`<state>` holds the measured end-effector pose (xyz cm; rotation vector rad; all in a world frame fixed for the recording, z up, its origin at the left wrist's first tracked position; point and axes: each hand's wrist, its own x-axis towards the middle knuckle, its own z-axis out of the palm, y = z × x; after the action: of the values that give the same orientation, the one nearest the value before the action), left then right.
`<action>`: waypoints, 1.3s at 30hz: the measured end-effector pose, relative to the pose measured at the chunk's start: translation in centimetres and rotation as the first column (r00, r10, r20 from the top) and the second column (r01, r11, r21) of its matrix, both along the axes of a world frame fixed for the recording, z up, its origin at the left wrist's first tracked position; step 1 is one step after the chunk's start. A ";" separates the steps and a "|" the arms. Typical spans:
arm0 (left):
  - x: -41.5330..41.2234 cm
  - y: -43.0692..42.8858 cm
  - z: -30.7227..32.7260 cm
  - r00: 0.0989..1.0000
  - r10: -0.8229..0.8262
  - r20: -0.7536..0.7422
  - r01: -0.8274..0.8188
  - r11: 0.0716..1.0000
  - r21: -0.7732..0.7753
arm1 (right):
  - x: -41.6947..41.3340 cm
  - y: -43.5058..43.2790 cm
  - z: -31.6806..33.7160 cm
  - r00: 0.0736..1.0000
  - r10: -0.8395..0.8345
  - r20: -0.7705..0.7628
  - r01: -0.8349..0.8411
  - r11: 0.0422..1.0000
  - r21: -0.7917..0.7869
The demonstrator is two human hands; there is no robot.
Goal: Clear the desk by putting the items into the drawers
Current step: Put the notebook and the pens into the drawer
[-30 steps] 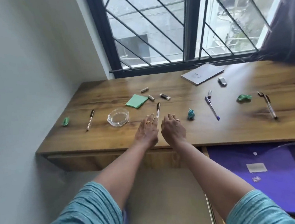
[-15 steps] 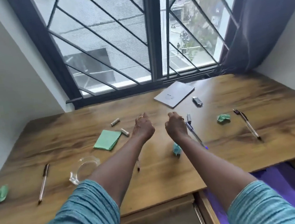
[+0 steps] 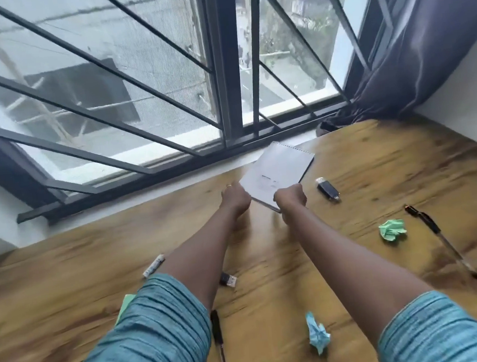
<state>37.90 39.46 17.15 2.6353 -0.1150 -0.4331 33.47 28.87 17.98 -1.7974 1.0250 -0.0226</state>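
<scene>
Wooden desk (image 3: 386, 152) under the window carries the notebook (image 3: 278, 174) at upper centre of the frame, its long axis running toward the upper right. Both my hands are at its near corner: the left hand (image 3: 235, 196) at the left edge, the right hand (image 3: 290, 198) on the lower edge, equally near. Fingers curl away from me, so I cannot tell whether either has closed on the cover. I judge the notebook is the next pick. No drawer is in view, so I see no contents.
</scene>
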 end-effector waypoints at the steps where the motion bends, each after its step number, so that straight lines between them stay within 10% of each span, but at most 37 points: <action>1: 0.6 -0.5 -0.4 1.000 -0.006 -0.001 0.006 1.000 0.008 | 0.7 0.1 -0.3 0.999 -0.049 -0.013 0.050 0.998 0.032; 10: 3.1 0.1 -0.3 0.988 0.101 -0.117 -0.117 0.984 -0.132 | 1.0 -0.7 -1.3 0.954 -0.293 0.062 0.282 0.949 0.141; 16: 0.3 1.7 0.9 0.928 0.213 -0.307 -0.348 0.789 -0.506 | -3.2 -1.0 -1.1 0.968 -0.139 0.207 0.069 0.947 0.314; 19: -2.3 1.2 3.4 0.941 0.222 -0.256 -0.337 0.694 -0.636 | -5.8 -0.6 0.4 0.938 0.281 0.204 -0.273 0.960 -0.069; 25: -10.7 0.6 8.7 0.964 0.264 -0.035 -0.229 0.753 -0.617 | -13.0 1.0 3.4 0.669 0.738 0.088 -0.555 0.575 -0.601; 31: -21.1 2.1 12.2 0.956 0.288 -0.061 -0.229 0.598 -0.768 | -21.3 4.0 4.8 0.674 0.720 0.167 -0.358 0.515 -0.779; 34: -26.0 3.4 13.6 0.970 0.205 -0.133 -0.214 0.450 -0.867 | -24.1 5.8 4.9 0.711 0.600 0.367 -0.285 0.723 -0.630; 36: -28.4 4.9 13.4 0.960 0.253 -0.122 -0.230 0.457 -0.859 | -25.7 6.6 5.3 0.776 0.335 0.534 -0.280 0.942 -0.183; 39: -31.1 7.3 11.5 0.905 0.419 -0.076 -0.324 0.561 -0.762 | -28.5 7.6 5.7 0.811 -0.048 0.584 -0.302 0.820 0.487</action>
<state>6.76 46.75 28.66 1.7499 0.1959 -0.0417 4.96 36.51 23.63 -1.1845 0.3910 -0.1541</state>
